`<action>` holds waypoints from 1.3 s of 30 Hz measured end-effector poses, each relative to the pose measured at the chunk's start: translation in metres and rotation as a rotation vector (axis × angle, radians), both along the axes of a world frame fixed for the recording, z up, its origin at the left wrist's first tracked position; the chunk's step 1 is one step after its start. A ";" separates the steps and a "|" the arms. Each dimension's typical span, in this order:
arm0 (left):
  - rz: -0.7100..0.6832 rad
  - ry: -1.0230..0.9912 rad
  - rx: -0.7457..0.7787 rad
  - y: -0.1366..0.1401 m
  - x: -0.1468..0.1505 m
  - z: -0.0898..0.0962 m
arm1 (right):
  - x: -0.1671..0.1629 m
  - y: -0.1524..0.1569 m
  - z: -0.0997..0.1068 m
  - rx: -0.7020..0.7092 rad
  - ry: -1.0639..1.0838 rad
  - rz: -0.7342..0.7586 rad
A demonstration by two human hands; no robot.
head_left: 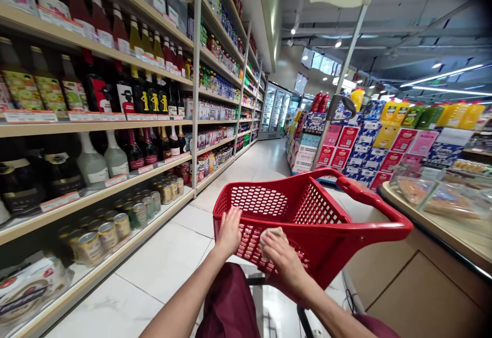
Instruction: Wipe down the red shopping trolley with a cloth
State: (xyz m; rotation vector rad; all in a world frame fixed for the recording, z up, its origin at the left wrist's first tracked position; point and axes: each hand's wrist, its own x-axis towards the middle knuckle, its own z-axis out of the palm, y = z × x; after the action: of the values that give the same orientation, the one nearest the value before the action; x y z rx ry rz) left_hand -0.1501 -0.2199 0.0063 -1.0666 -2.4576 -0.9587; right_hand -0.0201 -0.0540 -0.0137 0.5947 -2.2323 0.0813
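A red plastic shopping cart [326,246] stands sideways in front of me, its handle [378,212] pointing right. My left hand [229,231] lies against the near side at the front corner, fingers stretched over the perforated wall. My right hand [280,256] presses a pale cloth [273,234] to the outside of the same wall; its fingers cover most of the cloth. Through the holes and over the rim, the part of the basket that shows holds nothing I can make out.
Shelves of bottles and cans [154,123] line the left side. A wooden counter [426,271] with covered food stands close on the right. Stacked drink cartons [346,148] rise behind the cart around a sign pole [351,56]. A tiled aisle [257,159] runs toward glass-door coolers [274,107].
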 end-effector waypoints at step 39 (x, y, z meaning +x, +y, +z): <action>-0.404 -1.507 1.093 -0.069 0.045 -0.011 | -0.049 -0.114 -0.004 -0.222 -0.148 0.019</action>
State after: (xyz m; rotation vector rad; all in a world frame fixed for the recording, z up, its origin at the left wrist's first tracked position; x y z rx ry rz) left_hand -0.1054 -0.2888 -0.0048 -0.3233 -1.5242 -3.5265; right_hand -0.0690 -0.1679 -0.0172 0.5015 -2.3189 0.3893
